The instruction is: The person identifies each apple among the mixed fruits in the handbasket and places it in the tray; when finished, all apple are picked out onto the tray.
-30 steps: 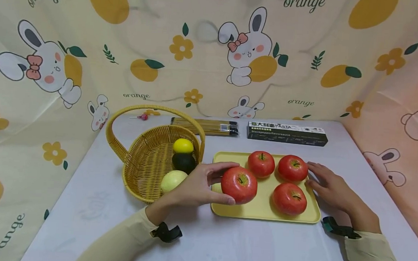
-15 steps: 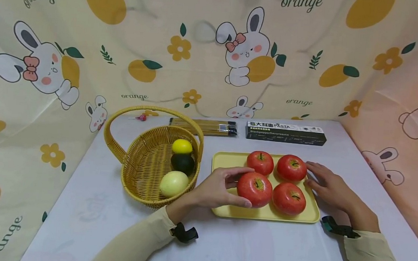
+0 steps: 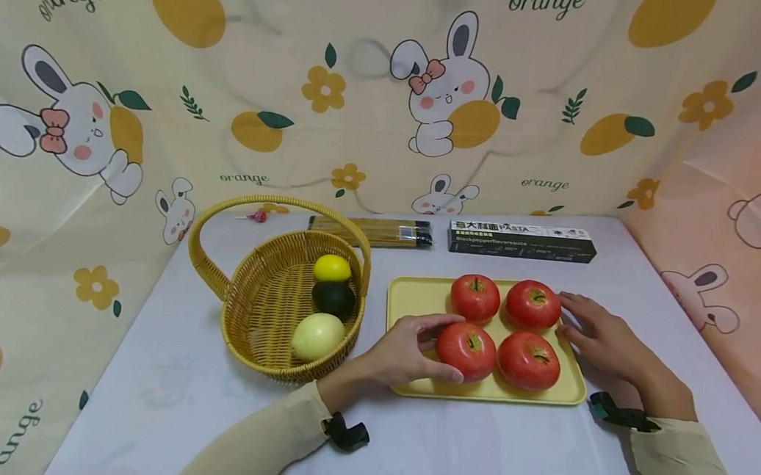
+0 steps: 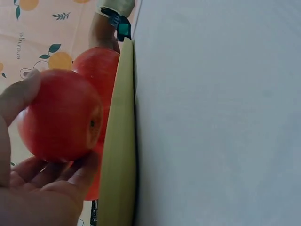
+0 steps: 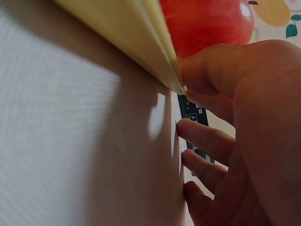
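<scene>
My left hand (image 3: 402, 351) holds a red apple (image 3: 467, 352) over the front left of a yellow tray (image 3: 416, 290), thumb on the near side and fingers on the far side. In the left wrist view this apple (image 4: 61, 113) overlaps other red apples behind it, beside the tray wall (image 4: 117, 141). At the tray's right edge, my right hand (image 3: 605, 341) pinches the rim. The right wrist view shows its thumb (image 5: 207, 70) on the rim and the other fingers spread by the tablecloth. Three more apples sit on the tray, one (image 3: 529, 360) right beside the held one.
Left of the tray stands a wicker basket (image 3: 232, 315) with a raised handle, holding a yellow lemon (image 3: 333, 269), a dark green avocado-like fruit (image 3: 333, 299) and a pale round fruit (image 3: 318, 338). Behind lie a pasta box (image 3: 521, 242), a flat brown pack (image 3: 368, 231) and a small pink-headed item (image 3: 259, 216).
My left hand has carried the apple rightward and down to the tray's front left, away from the basket, uncovering the pale fruit. The right hand has stayed at the tray's edge.
</scene>
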`<control>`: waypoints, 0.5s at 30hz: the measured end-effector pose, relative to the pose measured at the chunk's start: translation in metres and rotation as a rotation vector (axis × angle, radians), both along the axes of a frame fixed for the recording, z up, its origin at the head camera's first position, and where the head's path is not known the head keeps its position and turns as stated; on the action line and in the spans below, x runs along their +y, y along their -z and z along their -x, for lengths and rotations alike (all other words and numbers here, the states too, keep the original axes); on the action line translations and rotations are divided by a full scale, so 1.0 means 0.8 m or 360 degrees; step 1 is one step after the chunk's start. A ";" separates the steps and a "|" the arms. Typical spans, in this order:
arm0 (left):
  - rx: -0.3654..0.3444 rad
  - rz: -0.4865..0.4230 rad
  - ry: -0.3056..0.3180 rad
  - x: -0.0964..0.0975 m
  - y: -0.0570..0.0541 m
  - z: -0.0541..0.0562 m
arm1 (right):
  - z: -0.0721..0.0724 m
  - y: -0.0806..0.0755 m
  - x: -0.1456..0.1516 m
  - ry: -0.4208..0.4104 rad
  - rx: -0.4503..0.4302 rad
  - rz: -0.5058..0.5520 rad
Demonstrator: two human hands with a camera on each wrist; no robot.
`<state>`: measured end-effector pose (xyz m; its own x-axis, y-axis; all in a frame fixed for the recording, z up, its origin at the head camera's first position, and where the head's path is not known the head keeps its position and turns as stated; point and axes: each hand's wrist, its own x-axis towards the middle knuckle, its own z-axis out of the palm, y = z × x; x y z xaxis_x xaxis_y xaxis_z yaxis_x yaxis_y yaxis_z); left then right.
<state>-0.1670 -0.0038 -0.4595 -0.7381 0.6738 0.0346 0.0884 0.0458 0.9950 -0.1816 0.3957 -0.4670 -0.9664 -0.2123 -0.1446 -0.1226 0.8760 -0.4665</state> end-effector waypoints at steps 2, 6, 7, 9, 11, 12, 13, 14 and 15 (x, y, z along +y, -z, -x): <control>-0.0020 0.0008 -0.0010 0.002 0.001 -0.001 | 0.000 -0.001 0.000 0.0003 -0.0004 -0.0003; -0.0026 0.0049 -0.0015 0.004 0.004 0.000 | -0.001 -0.004 0.001 0.0000 0.0002 0.0013; -0.0028 0.0052 -0.0012 0.004 0.005 0.000 | -0.002 -0.004 0.001 -0.0001 0.0003 0.0019; -0.0044 0.0058 -0.0009 0.005 0.008 0.000 | -0.002 -0.004 0.000 -0.0001 0.0002 0.0023; -0.0053 0.0064 -0.0006 0.007 0.011 0.000 | -0.002 -0.004 0.000 0.0001 -0.0002 0.0022; -0.0054 0.0064 -0.0006 0.007 0.012 0.001 | -0.002 -0.003 -0.001 0.0002 -0.0003 0.0020; -0.0049 0.0070 -0.0006 0.007 0.014 0.001 | -0.002 -0.003 -0.001 0.0005 -0.0007 0.0018; -0.0047 0.0075 -0.0007 0.007 0.014 0.001 | -0.002 -0.002 -0.001 0.0008 -0.0011 0.0017; -0.0042 0.0080 -0.0007 0.007 0.015 0.001 | -0.002 -0.002 -0.001 0.0011 -0.0015 0.0015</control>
